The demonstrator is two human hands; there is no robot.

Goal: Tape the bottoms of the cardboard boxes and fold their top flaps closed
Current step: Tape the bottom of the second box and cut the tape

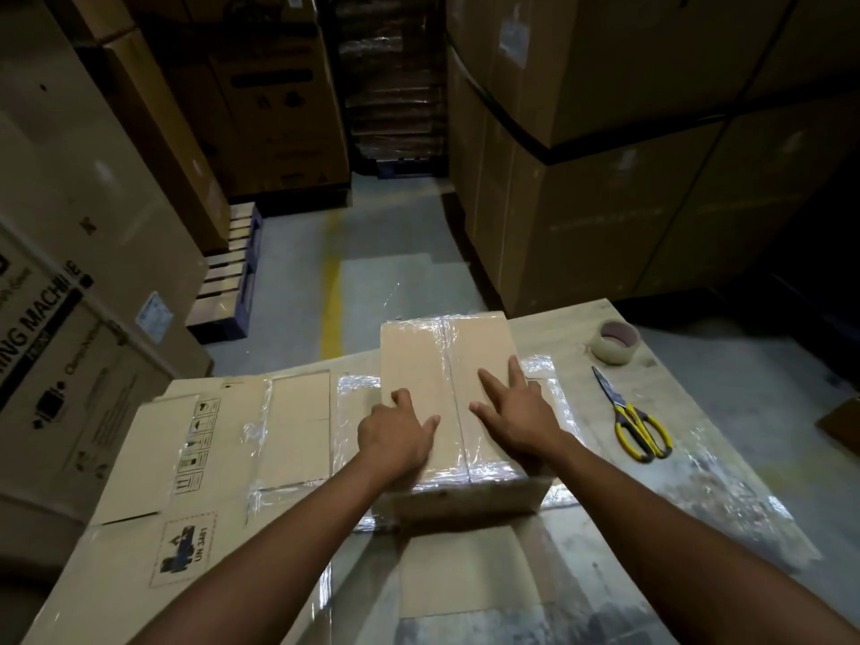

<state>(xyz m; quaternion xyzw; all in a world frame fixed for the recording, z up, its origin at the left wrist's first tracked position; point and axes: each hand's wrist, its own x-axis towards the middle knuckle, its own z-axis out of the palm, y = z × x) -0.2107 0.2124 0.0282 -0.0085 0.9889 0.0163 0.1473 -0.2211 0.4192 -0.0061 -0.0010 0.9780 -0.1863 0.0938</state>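
Tabletop point(549, 330) bears box point(419, 356), left hand point(395, 435) and right hand point(521, 425) atop (palms down, fingers relaxed).

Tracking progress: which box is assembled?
The box under the left hand and right hand, taped along its seam; the printed carton beside it lies flat.

The box point(419, 360) in front of you is matt brown cardboard, its centre seam and ends covered by glossy, wrinkled clear tape point(488, 470). The flat sheets point(223, 435) to your left are the same dull cardboard. Your bench point(572, 332) looks like pale, worn wood with shiny film patches. The scissors point(637, 425) have metal blades and smooth yellow-and-black plastic handles.
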